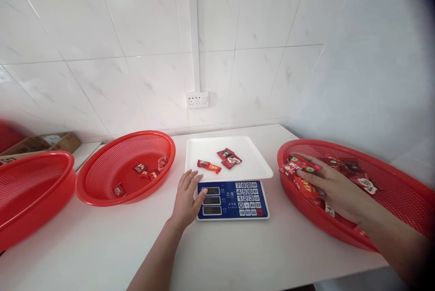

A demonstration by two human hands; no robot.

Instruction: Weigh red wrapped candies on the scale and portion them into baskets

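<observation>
My left hand (187, 198) lies flat on the white table, fingers apart, its tips touching the left edge of a blue-faced weighing scale (233, 199). The scale's white tray (244, 171) carries three red snack packets (229, 158). My right hand (331, 183) reaches into a red mesh basket (404, 200) at the right, fingers spread over a heap of red packets (301, 168); whether it grips any I cannot tell. A second red mesh basket (102, 177) left of the scale holds several small red packets (149, 172).
A solid red basin (34, 191) sits at the far left near the table's front edge. Cardboard boxes (41, 142) lie behind it. A wall socket (197, 99) is mounted on the white tiled wall above the scale.
</observation>
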